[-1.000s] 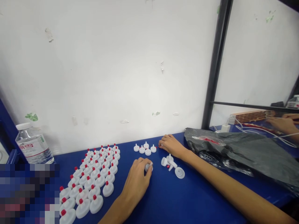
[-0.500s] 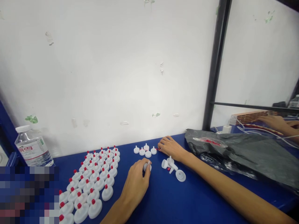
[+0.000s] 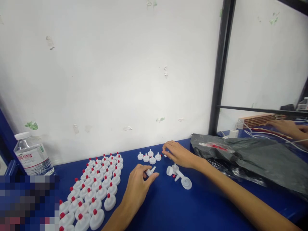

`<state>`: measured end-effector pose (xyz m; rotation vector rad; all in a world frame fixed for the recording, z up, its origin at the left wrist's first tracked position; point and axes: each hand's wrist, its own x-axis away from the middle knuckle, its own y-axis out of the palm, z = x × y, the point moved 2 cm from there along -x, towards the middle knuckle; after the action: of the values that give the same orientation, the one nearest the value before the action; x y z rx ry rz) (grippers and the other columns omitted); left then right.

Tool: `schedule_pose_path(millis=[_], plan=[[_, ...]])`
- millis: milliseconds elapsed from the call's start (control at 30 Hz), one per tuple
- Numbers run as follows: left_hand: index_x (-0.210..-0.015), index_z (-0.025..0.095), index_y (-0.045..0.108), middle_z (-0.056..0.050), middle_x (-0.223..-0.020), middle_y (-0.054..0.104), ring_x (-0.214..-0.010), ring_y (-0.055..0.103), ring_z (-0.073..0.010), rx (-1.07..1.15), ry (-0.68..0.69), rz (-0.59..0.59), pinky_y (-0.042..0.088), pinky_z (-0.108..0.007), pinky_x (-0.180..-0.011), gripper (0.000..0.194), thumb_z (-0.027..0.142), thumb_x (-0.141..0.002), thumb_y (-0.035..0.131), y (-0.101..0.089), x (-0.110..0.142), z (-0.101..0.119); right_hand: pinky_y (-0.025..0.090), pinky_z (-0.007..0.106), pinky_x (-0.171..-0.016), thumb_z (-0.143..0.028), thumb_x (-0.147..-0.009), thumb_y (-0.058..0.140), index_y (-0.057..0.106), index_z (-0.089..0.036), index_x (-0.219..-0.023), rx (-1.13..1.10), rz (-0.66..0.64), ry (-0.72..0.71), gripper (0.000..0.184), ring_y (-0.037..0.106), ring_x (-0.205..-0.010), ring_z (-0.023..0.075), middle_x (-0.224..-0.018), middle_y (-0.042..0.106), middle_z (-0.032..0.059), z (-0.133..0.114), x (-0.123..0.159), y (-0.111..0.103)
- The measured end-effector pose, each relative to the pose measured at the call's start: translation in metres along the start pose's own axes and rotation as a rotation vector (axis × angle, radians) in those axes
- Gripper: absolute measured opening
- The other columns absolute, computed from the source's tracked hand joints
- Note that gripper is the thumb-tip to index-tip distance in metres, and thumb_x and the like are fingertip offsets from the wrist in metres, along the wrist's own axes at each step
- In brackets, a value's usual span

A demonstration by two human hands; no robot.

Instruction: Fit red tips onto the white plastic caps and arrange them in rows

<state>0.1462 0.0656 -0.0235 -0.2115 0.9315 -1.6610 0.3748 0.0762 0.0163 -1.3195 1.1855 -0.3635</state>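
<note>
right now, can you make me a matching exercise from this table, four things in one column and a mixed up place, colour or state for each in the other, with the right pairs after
Column one
1. left hand
2. bottle
3. plastic bag
4. red-tipped caps

Column two
A. dark grey, lying at the right
B. standing in rows, left of the left hand
C. holding a white nozzle cap between fingers and thumb
D. clear with a white lid, at the far left

Right pairs
1-C, 2-D, 3-A, 4-B
</note>
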Motion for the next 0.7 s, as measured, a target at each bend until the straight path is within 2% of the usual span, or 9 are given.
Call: schedule_pose_path(millis=[133,333,533,700], plan=[[-0.097,0.02,0.073,-0.003,-0.083,0.067,-0.077,0.063,-0.0219,0.046,-0.029,-0.003,0.046,-0.033,-0.075,0.035,0.05,-0.08,0.067,-0.003,0.0,0.003,0.043,0.04,-0.093,-0.036,-0.106,0.037,0.054,-0.02,-0.103,-0.075,-0.04,-0.005,0.023,0.054,-0.101,0.0214,-0.106,0.061,0.0074,-0.017,0.002,-0.009],[-0.102,0.02,0.072,0.0,-0.076,0.07,-0.069,0.063,-0.0194,0.098,-0.036,-0.024,0.046,-0.03,-0.071,0.032,0.045,-0.082,0.066,-0.004,-0.001,0.005,0.042,0.041,-0.095,-0.039,-0.107,0.032,0.055,-0.023,-0.104,-0.136,-0.156,-0.059,0.028,0.053,-0.103,0.0217,-0.109,0.061,0.0059,-0.037,0.006,-0.016],[-0.107,0.021,0.072,-0.002,-0.085,0.074,-0.072,0.064,-0.0194,0.112,-0.004,-0.018,0.048,-0.03,-0.073,0.032,0.04,-0.082,0.066,-0.004,-0.001,0.004,0.04,0.041,-0.097,-0.036,-0.105,0.037,0.055,-0.022,-0.104,-0.131,-0.222,-0.124,0.023,0.053,-0.104,0.0209,-0.11,0.059,0.0051,-0.05,0.009,-0.009],[-0.106,0.023,0.073,-0.002,-0.089,0.074,-0.073,0.065,-0.0195,0.128,0.049,-0.032,0.05,-0.03,-0.072,0.028,0.037,-0.083,0.066,-0.004,0.003,0.007,0.041,0.041,-0.097,-0.03,-0.105,0.037,0.055,-0.022,-0.106,-0.115,-0.213,-0.156,0.019,0.053,-0.105,0.0205,-0.113,0.059,0.0054,-0.052,0.011,-0.003]])
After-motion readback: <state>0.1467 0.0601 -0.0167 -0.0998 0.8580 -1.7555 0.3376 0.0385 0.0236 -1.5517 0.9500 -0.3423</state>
